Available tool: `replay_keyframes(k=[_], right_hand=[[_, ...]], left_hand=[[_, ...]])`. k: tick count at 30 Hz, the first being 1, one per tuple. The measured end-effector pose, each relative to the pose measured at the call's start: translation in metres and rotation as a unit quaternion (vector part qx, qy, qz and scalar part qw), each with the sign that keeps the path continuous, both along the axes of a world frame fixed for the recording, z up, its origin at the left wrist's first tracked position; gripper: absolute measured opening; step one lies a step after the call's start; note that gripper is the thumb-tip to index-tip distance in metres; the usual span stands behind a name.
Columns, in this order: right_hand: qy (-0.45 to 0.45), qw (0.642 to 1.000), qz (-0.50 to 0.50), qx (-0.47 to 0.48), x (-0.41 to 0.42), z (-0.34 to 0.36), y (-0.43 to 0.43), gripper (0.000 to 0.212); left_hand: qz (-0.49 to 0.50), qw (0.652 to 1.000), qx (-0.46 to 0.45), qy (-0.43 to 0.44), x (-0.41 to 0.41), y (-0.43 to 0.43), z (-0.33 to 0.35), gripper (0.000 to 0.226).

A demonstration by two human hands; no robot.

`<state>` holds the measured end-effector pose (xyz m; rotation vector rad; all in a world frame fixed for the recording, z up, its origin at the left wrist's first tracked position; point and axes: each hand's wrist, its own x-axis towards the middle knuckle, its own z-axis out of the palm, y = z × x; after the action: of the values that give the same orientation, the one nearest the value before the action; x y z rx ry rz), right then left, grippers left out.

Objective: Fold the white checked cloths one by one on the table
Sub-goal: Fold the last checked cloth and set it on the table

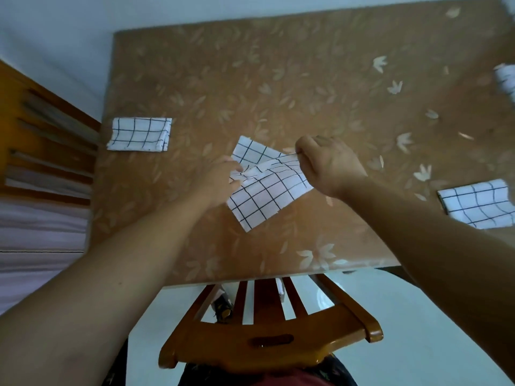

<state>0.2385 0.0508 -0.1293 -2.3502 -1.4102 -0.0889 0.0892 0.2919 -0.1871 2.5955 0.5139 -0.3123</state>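
A white checked cloth (264, 190) lies partly folded in the middle of the table (278, 79). My left hand (220, 179) pinches its left edge, where the fabric bunches. My right hand (328, 162) pinches a corner at the cloth's upper right and holds it a little above the table. A folded checked cloth (139, 134) lies flat at the table's left edge. Another checked cloth (479, 203) lies at the right edge, and a third, blurred one (505, 79) shows at the far right.
A wooden chair (267, 335) stands pushed against the table's near edge, its backrest below my arms. A wooden shelf unit (41, 140) stands left of the table. The tablecloth is brown with a pale leaf pattern.
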Motion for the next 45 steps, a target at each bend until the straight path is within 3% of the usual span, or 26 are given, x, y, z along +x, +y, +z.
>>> replay_keyframes(k=[2, 6, 10, 16, 22, 31, 45], right_hand=[[0.009, 1.0, -0.012, 0.006, 0.0, 0.018, -0.002, 0.02], [0.019, 0.999, -0.033, 0.0, 0.004, 0.051, -0.01, 0.016], [0.014, 0.997, -0.063, -0.041, 0.014, 0.075, -0.014, 0.015], [0.013, 0.994, -0.079, -0.077, 0.014, 0.115, -0.009, 0.011], [0.013, 0.989, -0.077, -0.125, -0.003, 0.155, -0.002, 0.013], [0.04, 0.986, -0.113, -0.119, -0.053, 0.19, -0.002, 0.013], [0.018, 0.979, -0.139, -0.148, -0.136, 0.202, -0.023, 0.01]], left_hand=[[-0.014, 0.999, 0.022, -0.026, 0.001, -0.003, 0.015, 0.013], [0.038, 0.999, 0.011, -0.023, 0.001, -0.009, 0.055, 0.009], [0.055, 0.996, 0.058, -0.038, -0.003, -0.003, 0.098, 0.004], [0.053, 0.992, 0.085, -0.081, -0.016, 0.006, 0.162, 0.014], [0.04, 0.99, 0.077, -0.112, -0.039, 0.024, 0.209, 0.009], [-0.026, 0.995, 0.039, -0.088, -0.085, 0.029, 0.236, 0.011], [-0.009, 0.99, 0.027, -0.135, -0.157, 0.04, 0.257, 0.013]])
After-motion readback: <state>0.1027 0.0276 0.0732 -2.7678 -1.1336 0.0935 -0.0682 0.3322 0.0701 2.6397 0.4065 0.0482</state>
